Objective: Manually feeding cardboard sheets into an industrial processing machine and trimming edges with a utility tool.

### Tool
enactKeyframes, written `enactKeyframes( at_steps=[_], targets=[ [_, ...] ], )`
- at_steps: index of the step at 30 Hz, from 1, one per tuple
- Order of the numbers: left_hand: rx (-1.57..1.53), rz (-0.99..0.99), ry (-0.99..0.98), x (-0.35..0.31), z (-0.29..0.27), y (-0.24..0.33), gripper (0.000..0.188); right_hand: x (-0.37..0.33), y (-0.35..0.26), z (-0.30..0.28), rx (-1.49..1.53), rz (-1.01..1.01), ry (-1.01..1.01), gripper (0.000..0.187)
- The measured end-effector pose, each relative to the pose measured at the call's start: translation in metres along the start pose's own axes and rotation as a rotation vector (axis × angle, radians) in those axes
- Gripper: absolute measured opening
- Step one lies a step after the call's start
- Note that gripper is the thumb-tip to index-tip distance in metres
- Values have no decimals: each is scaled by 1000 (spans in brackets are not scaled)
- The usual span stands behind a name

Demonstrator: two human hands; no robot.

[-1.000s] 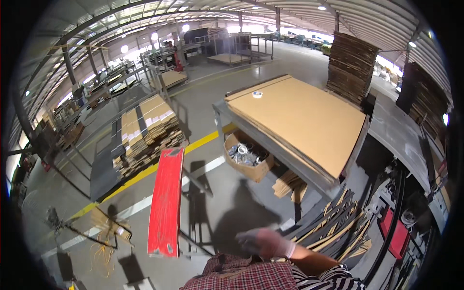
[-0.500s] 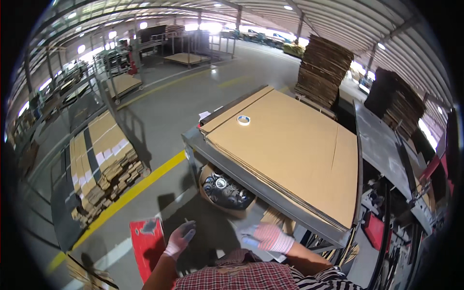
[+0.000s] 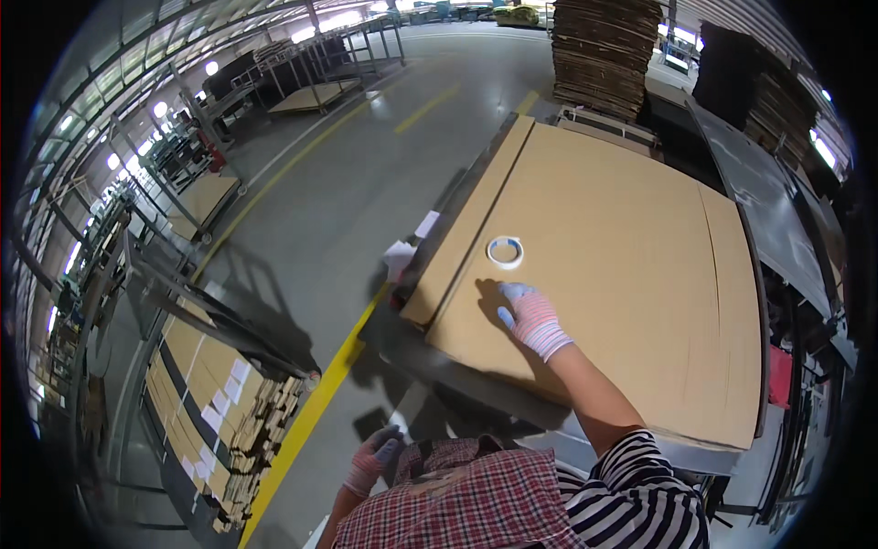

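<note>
My right hand [image 3: 532, 317], in a striped glove with bluish fingertips, reaches over the brown cardboard sheets [image 3: 631, 247] stacked on a metal-framed table. Its fingers are apart and hold nothing. Just beyond the fingertips lies a roll of white tape [image 3: 518, 254] with a blue inner ring, not touched by the hand. Low in front of my body, my left hand [image 3: 370, 465] wears the same kind of glove. Its fingers are bent together, with a small pale bit at the tips that is too small to name.
To the left, bundled cardboard strips [image 3: 197, 384] lie on a cart with a metal rail [image 3: 219, 334]. Tall stacks of brown sheets [image 3: 604, 59] stand beyond the table. A grey metal surface [image 3: 768, 197] runs along the right. White papers [image 3: 400, 260] stick out at the table's left edge.
My right hand has risen from in front of my body to over the cardboard, near the tape roll. My view has shifted closer to the table. The left hand stays low.
</note>
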State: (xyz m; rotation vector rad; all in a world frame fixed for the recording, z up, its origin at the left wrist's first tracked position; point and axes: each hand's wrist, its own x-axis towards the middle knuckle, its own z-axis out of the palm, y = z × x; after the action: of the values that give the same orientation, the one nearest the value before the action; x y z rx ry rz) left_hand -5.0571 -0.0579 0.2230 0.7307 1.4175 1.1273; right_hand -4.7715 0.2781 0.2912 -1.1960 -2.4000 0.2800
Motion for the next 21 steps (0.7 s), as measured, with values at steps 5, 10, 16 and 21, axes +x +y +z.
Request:
enactKeyframes(
  at_steps=[5,10,16,21],
  targets=[
    [-5,-58,37,162,-96,40,43,99,57,56,-238,74,88,52],
    [107,7,72,391,-137,106,50,132,81,85,-443,329,-174,57],
    [-200,-49,-166,564,-126,133,75,208,-97,92,-17,449,100,48],
    [-263,-352,-450,626,-104,103,66,297,-206,194,192,550,-514,50]
  ],
)
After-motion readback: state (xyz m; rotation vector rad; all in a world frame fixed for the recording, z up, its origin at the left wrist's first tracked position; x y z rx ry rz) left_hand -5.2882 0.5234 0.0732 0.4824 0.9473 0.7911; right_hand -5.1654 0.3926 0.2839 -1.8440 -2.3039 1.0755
